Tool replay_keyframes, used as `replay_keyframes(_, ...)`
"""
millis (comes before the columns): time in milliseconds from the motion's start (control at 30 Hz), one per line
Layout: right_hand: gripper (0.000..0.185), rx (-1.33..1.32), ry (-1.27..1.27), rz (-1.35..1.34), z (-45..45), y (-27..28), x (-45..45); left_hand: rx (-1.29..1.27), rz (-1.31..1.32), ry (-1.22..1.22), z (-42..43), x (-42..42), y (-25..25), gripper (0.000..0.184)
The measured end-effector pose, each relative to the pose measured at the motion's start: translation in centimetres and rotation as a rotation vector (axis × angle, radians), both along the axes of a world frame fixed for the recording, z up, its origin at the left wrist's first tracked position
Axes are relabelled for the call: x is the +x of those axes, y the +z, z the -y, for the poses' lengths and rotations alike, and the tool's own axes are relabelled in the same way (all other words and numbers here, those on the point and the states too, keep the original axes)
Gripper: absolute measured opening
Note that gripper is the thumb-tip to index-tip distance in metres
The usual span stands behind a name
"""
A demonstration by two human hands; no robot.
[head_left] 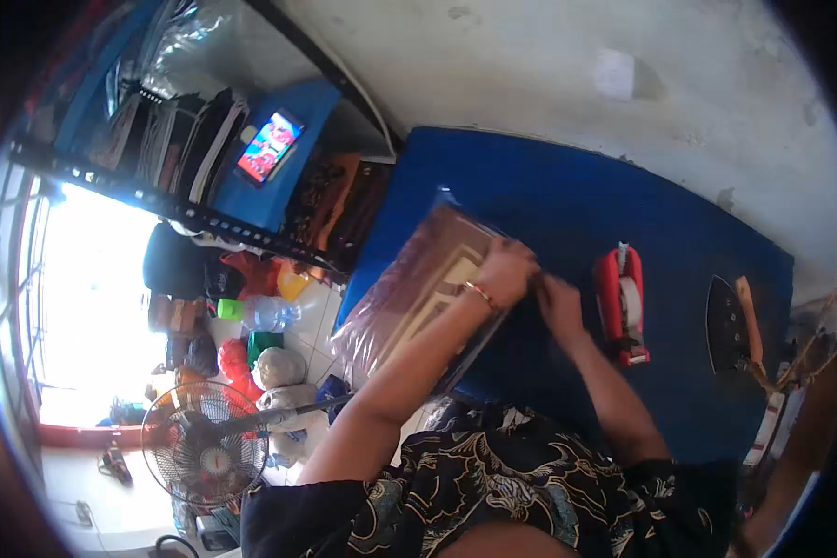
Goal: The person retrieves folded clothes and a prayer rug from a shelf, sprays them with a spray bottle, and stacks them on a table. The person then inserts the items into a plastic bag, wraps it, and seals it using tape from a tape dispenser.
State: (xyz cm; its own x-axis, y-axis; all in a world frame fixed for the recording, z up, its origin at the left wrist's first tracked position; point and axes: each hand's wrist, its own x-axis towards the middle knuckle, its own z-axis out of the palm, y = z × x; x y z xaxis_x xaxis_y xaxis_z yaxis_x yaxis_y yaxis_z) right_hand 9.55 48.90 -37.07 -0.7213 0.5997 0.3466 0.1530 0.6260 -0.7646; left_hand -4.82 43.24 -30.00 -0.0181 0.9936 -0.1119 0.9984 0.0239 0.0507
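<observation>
A folded brown cloth with a cream pattern lies inside a clear plastic bag (418, 288) on the blue table. My left hand (507, 272), with a bracelet at its wrist, rests over the bag's right edge with its fingers curled closed on it. Close beside it, my right hand (560, 309) is closed, its fingertips bunched near the same edge. What those fingertips pinch is hidden and slightly blurred. To the right of my right hand stands a red tape dispenser (608, 302) with a roll of tape.
The blue table (530, 177) meets a wall behind. On its right lies a dark pointed tool (722, 325) beside a wooden strip. A shelf with a lit phone (271, 147) and folded cloths stands left. A fan (205, 445) and several bundles are at lower left.
</observation>
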Motion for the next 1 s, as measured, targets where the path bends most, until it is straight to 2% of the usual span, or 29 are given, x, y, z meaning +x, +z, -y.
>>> replay_keyframes(33, 0.016, -0.052, -0.053, 0.023, 2.3, -1.0, 1.4, 0.040, 0.013, -0.094, 1.3, 0.8, -0.4, 0.024)
replay_keyframes(100, 0.021, -0.070, -0.089, 0.077, 5.2, 1.2, 4.6, 0.036, 0.004, -0.194, 3.5, 2.0, 0.0, 0.024)
replay_keyframes(167, 0.026, 0.312, -0.324, 0.003, 5.4, 4.4, 8.3, 0.031, -0.005, -0.299, 4.7, 2.1, 0.5, 0.027)
replay_keyframes(200, 0.026, 0.249, -0.485, 0.079, 4.7, 5.0, 10.6, 0.042, -0.001, -0.342, 5.4, 2.0, 0.7, 0.028)
replay_keyframes(300, 0.032, -0.005, -0.906, 0.065, 1.0, 1.4, 16.6, 0.033, -0.010, -0.475, 7.3, 1.5, 1.5, 0.031)
replay_keyframes(400, 0.037, -0.895, -0.745, -0.062, 1.1, 1.8, 17.2, -0.016, -0.038, -0.573, 8.3, 1.2, 3.0, 0.032)
replay_keyframes(467, 0.026, -0.696, -0.637, 0.105, -1.3, -2.1, 18.5, -0.004, -0.039, -0.610, 8.9, 1.1, 3.0, 0.032)
replay_keyframes(533, 0.027, -0.995, -0.528, -0.207, -0.5, 0.6, 18.4, 0.042, -0.012, -0.615, 9.3, 1.0, 2.1, 0.031)
replay_keyframes(633, 0.025, -1.000, -0.605, -0.888, 2.7, 0.2, 18.9, 0.108, 0.023, -0.632, 9.5, 0.7, 0.6, 0.033)
replay_keyframes(733, 0.024, -1.091, -0.855, -0.740, 6.3, 3.1, 18.7, 0.062, -0.006, -0.621, 9.6, 1.0, 1.1, 0.030)
replay_keyframes(767, 0.025, -1.104, -0.862, -0.633, 6.6, 2.6, 19.2, 0.026, -0.027, -0.613, 9.7, 1.1, 1.6, 0.028)
replay_keyframes(933, 0.030, -1.146, -0.734, -0.173, 8.0, -4.1, 20.0, 0.085, 0.013, -0.623, 9.9, 1.2, 1.4, 0.024)
replay_keyframes(967, 0.033, -1.172, -0.731, -0.125, 8.2, -2.6, 19.3, 0.095, 0.028, -0.615, 9.6, 1.1, 1.2, 0.023)
replay_keyframes(1000, 0.035, -1.264, -0.688, -0.205, 8.8, -1.4, 18.1, 0.100, 0.009, -0.618, 9.5, 1.0, 1.1, 0.025)
